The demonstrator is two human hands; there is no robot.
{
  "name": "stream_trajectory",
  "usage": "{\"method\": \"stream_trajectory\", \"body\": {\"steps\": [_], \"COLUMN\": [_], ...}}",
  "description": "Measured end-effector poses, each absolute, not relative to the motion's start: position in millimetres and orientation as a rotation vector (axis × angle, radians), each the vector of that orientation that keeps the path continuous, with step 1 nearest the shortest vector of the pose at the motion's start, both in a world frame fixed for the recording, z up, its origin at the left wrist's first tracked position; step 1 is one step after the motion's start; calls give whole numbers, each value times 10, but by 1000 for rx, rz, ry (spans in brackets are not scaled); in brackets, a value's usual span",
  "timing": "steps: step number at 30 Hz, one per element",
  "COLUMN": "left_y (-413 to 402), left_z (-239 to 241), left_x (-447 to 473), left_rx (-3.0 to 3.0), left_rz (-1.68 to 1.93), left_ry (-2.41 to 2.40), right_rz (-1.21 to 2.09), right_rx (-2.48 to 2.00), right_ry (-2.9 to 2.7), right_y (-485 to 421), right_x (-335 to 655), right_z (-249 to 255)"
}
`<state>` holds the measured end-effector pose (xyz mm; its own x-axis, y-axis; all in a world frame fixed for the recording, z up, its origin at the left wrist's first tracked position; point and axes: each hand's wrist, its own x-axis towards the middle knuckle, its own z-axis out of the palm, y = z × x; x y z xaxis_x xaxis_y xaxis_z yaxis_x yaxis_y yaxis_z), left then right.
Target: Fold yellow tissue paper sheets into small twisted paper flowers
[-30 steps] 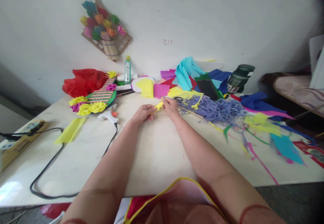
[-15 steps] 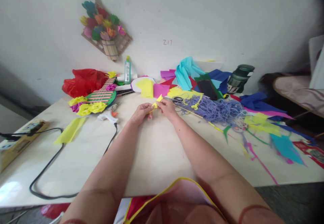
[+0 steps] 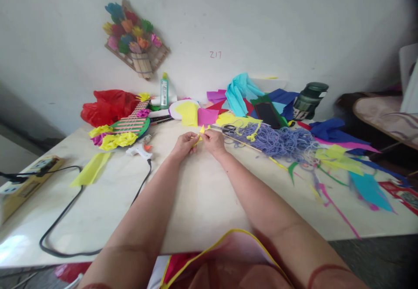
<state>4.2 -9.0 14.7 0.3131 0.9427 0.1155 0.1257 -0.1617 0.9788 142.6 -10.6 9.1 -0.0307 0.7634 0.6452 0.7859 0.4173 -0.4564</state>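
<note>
Both hands meet over the middle of the table, pinching a small piece of yellow crepe paper (image 3: 202, 129). My left hand (image 3: 184, 144) has its fingers closed on the lower left side of the paper. From the right, my right hand (image 3: 213, 141) closes on it too, its knuckles turned up and its fingertips partly hidden. A tip of the paper sticks up between the hands. Just beyond them lie a yellow sheet (image 3: 189, 114) and a magenta sheet (image 3: 208, 116). Scissors (image 3: 228, 128) rest right of my right hand, beside a thin wooden stick (image 3: 243, 142).
A tangle of purple yarn (image 3: 281, 140) spreads to the right, with a phone (image 3: 267, 115) behind it. On the left are a white glue gun (image 3: 139, 150), its black cord, a yellow strip (image 3: 91, 169), a power strip (image 3: 31, 179) and a flower-trimmed stick craft (image 3: 130, 125). A glue bottle (image 3: 164, 92) stands behind.
My right hand has rolled over, knuckles more upward, and shifted slightly left. The yellow paper's tip now points more upright between the hands. My left hand has barely moved.
</note>
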Motion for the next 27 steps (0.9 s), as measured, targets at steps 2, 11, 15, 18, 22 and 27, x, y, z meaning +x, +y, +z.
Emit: {"method": "stream_trajectory", "body": {"steps": [2,11,15,18,22,27], "left_y": [-94,-111,-103,-96,-78,-67], "left_z": [165,195,190,175,142,129], "left_x": [60,106,109,112,104,89], "left_rx": [1559,1560,1578,1583,1552,1512], "left_rz": [1012,995,968,968,1044,1105], "left_ry": [1057,1240,1218,1233,1200,1172], "right_rz": [-77,-9,122,176,197,279], "right_rx": [-1353,-1395,-1382,-1369,-1352,-1350], "right_ry": [-1790,-1600,-1532,-1501,-1468,-1417], "right_y": [-118,-81,-51,-36,-38,-62], "right_x": [1419,1423,1436,1439,1441,1434], "right_z": [89,100,97,85,88,137]}}
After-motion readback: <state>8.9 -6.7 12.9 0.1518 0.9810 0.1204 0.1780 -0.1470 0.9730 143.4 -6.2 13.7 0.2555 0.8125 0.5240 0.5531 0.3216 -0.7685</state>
